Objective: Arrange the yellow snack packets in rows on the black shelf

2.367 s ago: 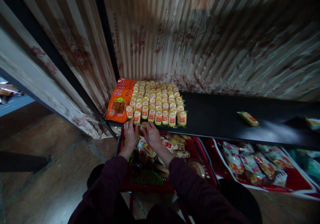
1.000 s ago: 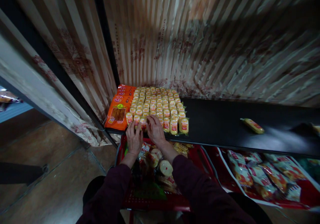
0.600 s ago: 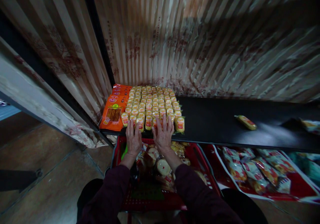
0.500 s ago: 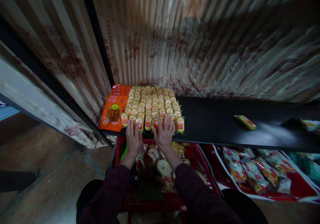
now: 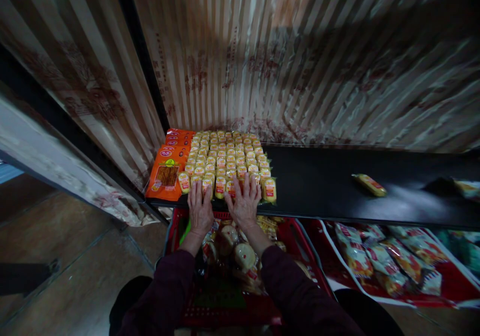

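Observation:
Rows of small yellow wrapped snack cakes point(image 5: 226, 162) are packed side by side on the black shelf point(image 5: 311, 176). Fingers outstretched, my left hand point(image 5: 200, 211) rests against the front row near its left end. My right hand point(image 5: 243, 203), fingers spread, presses on the same front row further right. Neither hand is closed around a cake; the fingertips hide parts of several of them. Left of the cakes lie overlapping orange snack packets point(image 5: 165, 173) with a picture of brown sticks on the front one.
Below my forearms stands a red basket point(image 5: 311, 256) with wrapped round pastries point(image 5: 244, 256). To the right, another red crate point(image 5: 446, 296) holds several white bags point(image 5: 403, 258). A lone wrapped cake point(image 5: 369, 184) lies on the shelf. Striped sheeting point(image 5: 262, 76) hangs behind.
Both hands stay at the front row of cakes, with barely any shift of the fingers. The view has tilted slightly.

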`<action>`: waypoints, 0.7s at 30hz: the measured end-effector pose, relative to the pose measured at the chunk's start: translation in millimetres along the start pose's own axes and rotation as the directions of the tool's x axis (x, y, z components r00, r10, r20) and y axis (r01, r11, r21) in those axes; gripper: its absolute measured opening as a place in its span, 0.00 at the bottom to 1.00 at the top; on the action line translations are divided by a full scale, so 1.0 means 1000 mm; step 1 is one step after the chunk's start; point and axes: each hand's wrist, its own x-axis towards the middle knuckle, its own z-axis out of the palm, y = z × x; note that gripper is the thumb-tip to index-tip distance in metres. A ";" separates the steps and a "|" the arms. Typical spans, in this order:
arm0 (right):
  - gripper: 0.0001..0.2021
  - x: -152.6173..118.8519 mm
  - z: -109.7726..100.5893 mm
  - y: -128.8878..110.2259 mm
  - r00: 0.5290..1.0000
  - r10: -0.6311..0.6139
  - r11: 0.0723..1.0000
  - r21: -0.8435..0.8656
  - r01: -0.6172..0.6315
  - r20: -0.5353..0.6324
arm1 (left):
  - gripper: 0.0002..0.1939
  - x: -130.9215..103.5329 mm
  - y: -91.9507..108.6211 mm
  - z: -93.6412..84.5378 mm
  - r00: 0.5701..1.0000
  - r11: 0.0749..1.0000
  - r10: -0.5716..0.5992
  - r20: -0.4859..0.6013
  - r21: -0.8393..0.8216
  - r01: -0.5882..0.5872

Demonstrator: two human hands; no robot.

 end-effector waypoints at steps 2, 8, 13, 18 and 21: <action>0.28 0.000 0.001 0.000 1.000 -0.003 1.000 -0.001 0.003 -0.006 | 0.25 0.001 0.001 0.000 1.000 1.000 0.000 -0.002 -0.009 0.000; 0.28 0.000 0.001 -0.001 1.000 -0.007 1.000 0.009 0.007 -0.001 | 0.23 0.002 0.000 0.004 1.000 1.000 0.009 -0.002 -0.013 -0.009; 0.28 0.000 0.001 0.000 1.000 -0.004 1.000 0.027 0.004 0.007 | 0.25 0.002 -0.002 0.008 1.000 1.000 -0.002 -0.005 0.006 0.002; 0.28 0.000 0.003 0.001 1.000 -0.010 0.999 0.032 0.010 0.004 | 0.25 0.003 0.000 0.009 1.000 0.999 -0.009 -0.030 0.051 0.010; 0.28 -0.001 0.003 0.001 1.000 -0.007 0.999 0.036 0.007 0.004 | 0.26 0.004 0.001 0.009 0.999 0.997 -0.006 -0.051 0.072 0.010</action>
